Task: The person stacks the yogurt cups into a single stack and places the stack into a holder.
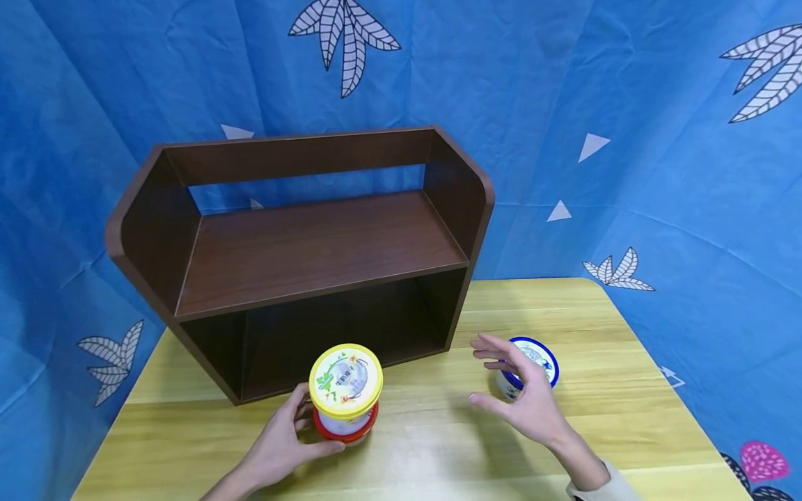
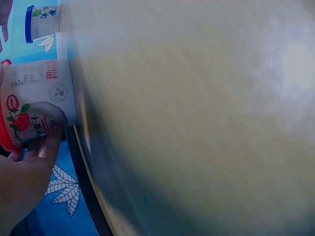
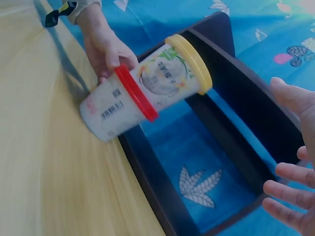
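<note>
My left hand (image 1: pixel 282 438) grips the red-lidded tub (image 2: pixel 39 101), which stands on the table and bears a strawberry picture. On top of it sits a yellow-lidded tub (image 1: pixel 346 383), so from the head view most of the lower tub is hidden. In the right wrist view the two tubs appear stacked end to end, the yellow lid (image 3: pixel 189 64) uppermost. My right hand (image 1: pixel 526 400) hovers with fingers spread and holds nothing. Behind it, partly covered, a blue-lidded tub (image 1: pixel 540 355) stands on the table.
A dark brown two-tier shelf (image 1: pixel 326 243) stands on the wooden table (image 1: pixel 426 445), just behind the stacked tubs. Blue patterned cloth (image 1: pixel 532 104) hangs behind and at both sides.
</note>
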A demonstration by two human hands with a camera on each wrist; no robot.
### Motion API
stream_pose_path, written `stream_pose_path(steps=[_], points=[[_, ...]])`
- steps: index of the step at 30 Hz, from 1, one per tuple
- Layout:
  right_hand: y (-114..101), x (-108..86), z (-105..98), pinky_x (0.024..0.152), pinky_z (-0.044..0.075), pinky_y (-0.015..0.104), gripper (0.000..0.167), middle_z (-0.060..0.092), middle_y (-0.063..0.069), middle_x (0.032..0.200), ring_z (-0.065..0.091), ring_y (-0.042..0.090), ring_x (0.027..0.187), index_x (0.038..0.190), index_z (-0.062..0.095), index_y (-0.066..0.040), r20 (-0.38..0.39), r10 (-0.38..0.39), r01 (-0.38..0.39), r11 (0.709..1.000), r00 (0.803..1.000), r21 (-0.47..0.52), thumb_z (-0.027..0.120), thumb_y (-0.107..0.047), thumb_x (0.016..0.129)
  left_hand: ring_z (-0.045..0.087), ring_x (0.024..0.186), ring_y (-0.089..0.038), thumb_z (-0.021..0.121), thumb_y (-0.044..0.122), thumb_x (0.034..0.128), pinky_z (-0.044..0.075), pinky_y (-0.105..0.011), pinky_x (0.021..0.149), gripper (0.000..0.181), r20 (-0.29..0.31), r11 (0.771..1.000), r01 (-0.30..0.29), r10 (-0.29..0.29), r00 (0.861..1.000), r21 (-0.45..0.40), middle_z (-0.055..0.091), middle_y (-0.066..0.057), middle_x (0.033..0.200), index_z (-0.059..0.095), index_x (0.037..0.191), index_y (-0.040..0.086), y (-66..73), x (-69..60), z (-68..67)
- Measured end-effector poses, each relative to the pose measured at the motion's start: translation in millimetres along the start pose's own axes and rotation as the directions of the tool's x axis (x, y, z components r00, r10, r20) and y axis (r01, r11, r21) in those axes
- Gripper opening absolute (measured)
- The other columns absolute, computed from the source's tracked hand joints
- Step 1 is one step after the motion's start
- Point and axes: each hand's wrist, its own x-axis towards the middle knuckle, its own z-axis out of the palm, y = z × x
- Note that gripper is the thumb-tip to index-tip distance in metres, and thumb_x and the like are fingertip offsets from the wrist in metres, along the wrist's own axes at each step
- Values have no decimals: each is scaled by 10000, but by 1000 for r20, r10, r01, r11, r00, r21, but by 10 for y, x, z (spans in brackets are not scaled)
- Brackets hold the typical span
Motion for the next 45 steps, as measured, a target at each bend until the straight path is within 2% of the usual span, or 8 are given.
stream_pose_path(steps=[3,8,13,21,28,34,38,45], points=[[7,-15,-102,963,595,215,833,695,-36,1376,690,62,1211,1485,556,-110,-20,29,-29,999,999,-25,898,39,741,619,1353,-325,1018,315,663,615,-382,1053,977,5,1000,-1,1,1000,-8,592,-100,1459,472,1460,171,2,6,-3],[34,-62,-258,960,595,185,796,676,-186,1360,687,36,1203,1463,573,-93,-50,82,-83,996,995,-19,885,67,748,620,1349,-339,1007,312,686,614,-371,1054,963,17,1000,-23,23,1000,-6,584,-116,1460,461,1465,165,-7,12,-11],[83,-112,-382,957,565,127,778,694,-170,1345,682,5,1179,1444,582,-40,-104,74,-76,997,992,-15,857,126,735,622,1346,-336,1009,306,682,617,-367,1050,969,19,1000,-19,19,1000,-12,588,-114,1457,462,1468,158,-12,16,-13],[130,-152,-549,964,520,80,778,687,-197,1335,674,-32,1169,1449,577,-21,-163,65,-78,994,984,-77,835,157,737,617,1353,-335,1008,298,686,615,-382,1055,964,17,1000,-9,9,1000,-5,585,-117,1465,461,1468,160,-2,10,-18],[286,-196,-720,990,547,102,783,670,-164,1376,647,-31,1233,1463,549,2,-122,89,-101,991,989,-90,830,164,750,615,1356,-332,1014,315,670,617,-401,1051,980,5,1000,9,-9,1000,0,585,-102,1472,467,1469,162,1,9,-3],[404,-252,-795,1002,530,92,783,629,-247,1371,647,-44,1218,1461,541,33,-113,95,-108,988,989,-110,834,158,746,612,1359,-341,1012,342,668,619,-407,1048,985,11,1000,13,-13,1000,6,584,-107,1475,464,1466,161,5,4,-8],[476,-279,-817,1004,505,69,772,637,-220,1366,640,-44,1204,1458,545,35,-141,110,-129,982,984,-139,844,132,753,610,1361,-342,1012,339,670,619,-398,1049,983,13,1000,14,-14,1000,3,584,-106,1475,462,1466,164,7,6,-10],[627,-332,-825,1017,467,46,742,674,-174,1351,610,-78,1193,1454,574,-21,-212,169,-203,968,962,-149,851,93,775,616,1353,-330,1016,350,657,621,-403,1044,995,2,1000,20,-20,1000,2,590,-97,1473,471,1469,168,9,3,-4]])
